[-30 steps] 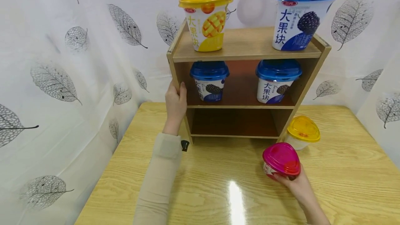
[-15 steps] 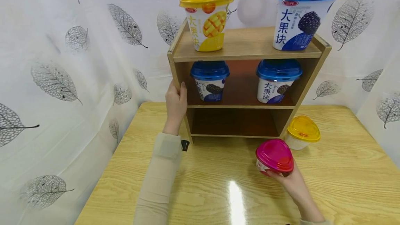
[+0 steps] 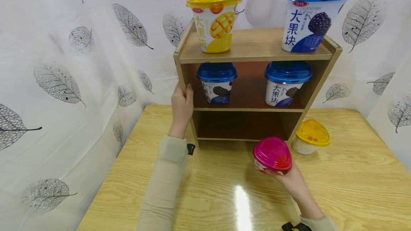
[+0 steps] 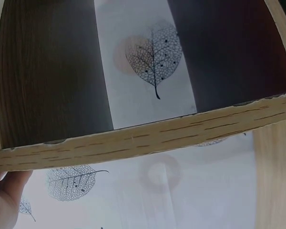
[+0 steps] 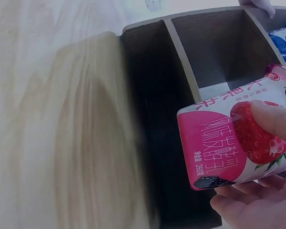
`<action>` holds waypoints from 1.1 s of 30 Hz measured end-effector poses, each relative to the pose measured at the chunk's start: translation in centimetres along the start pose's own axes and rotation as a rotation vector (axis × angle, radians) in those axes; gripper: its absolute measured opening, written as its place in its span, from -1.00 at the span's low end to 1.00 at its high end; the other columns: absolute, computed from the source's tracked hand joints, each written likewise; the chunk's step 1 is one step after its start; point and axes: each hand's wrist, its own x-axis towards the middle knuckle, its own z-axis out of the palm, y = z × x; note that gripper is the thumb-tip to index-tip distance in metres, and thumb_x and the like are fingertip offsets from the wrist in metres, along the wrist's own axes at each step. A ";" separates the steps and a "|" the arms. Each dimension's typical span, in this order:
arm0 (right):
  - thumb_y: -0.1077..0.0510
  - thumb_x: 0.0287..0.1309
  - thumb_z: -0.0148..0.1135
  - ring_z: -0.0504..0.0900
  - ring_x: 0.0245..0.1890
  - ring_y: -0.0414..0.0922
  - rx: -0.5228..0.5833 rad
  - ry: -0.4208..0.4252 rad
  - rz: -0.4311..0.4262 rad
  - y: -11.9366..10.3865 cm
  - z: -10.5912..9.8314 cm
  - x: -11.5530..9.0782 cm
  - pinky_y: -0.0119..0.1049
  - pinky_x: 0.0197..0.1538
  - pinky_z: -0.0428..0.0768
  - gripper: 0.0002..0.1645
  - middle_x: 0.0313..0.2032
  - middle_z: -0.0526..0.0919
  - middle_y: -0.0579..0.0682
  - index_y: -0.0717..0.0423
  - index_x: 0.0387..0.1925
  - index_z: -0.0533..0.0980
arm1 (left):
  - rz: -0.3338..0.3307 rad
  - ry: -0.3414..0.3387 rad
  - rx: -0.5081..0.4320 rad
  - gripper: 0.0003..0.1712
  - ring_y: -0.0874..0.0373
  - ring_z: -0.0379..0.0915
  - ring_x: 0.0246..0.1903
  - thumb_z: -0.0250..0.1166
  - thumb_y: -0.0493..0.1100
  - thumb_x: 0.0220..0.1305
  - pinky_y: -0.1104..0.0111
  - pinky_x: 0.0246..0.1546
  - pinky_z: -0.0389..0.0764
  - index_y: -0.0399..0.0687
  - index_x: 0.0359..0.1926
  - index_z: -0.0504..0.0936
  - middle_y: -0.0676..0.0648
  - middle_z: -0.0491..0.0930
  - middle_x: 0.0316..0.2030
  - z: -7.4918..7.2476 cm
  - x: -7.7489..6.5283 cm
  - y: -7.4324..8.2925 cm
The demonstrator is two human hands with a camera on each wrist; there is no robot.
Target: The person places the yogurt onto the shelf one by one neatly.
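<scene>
A wooden shelf unit [image 3: 253, 44] stands on the table. My left hand [image 3: 182, 106] grips its left side panel, thumb on the front edge; the other fingers are mostly hidden behind. In the left wrist view, part of the hand [image 4: 7, 200] shows against the panel edge. My right hand [image 3: 292, 181] holds a strawberry yogurt cup [image 3: 273, 154] with a pink lid, in front of the lowest compartment's right half. The right wrist view shows the cup [image 5: 219, 138] between thumb and fingers, its base towards the shelf.
On top stand a yellow-lidded yogurt cup [image 3: 214, 20] and a blue-lidded one [image 3: 316, 20]. Two blue-lidded cups, left [image 3: 216, 85] and right [image 3: 285, 85], occupy the middle compartment. Another yellow-lidded cup [image 3: 310, 136] rests on the table [image 3: 208, 195] by the shelf's right side.
The right hand has carried the strawberry yogurt cup leftward and towards the shelf, away from the yellow-lidded cup. The left hand keeps its hold on the side panel.
</scene>
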 end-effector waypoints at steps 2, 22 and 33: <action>0.36 -0.17 0.32 0.35 -0.07 -0.41 -0.009 -0.010 0.021 -0.4 0.2 0.2 -0.46 -0.13 0.42 -0.06 0.04 0.34 0.21 0.22 0.24 0.04 | -0.001 0.001 -0.001 -0.66 -0.04 0.45 -0.37 -0.09 -0.22 0.29 0.18 -0.36 0.49 -0.45 -0.09 0.38 -0.31 0.50 -0.29 0.0 0.0 0.0; 0.30 -0.18 0.35 0.28 0.08 0.20 -0.024 -0.076 0.014 -3.4 3.3 3.7 0.10 -0.01 0.35 -0.06 0.08 0.27 0.27 0.27 0.21 0.04 | -0.011 -0.002 0.007 -0.65 -0.04 0.45 -0.36 -0.08 -0.20 0.29 0.18 -0.36 0.49 -0.43 -0.08 0.38 -0.30 0.51 -0.29 0.0 0.0 0.0; 0.31 -0.20 0.37 0.28 0.09 0.18 -0.005 -0.119 -0.012 -4.6 5.5 5.6 0.06 0.03 0.32 -0.10 0.05 0.31 0.28 0.30 0.16 0.07 | 0.003 0.001 0.021 -0.66 -0.05 0.45 -0.35 -0.07 -0.22 0.28 0.18 -0.35 0.49 -0.45 -0.08 0.38 -0.31 0.51 -0.28 0.0 0.0 0.1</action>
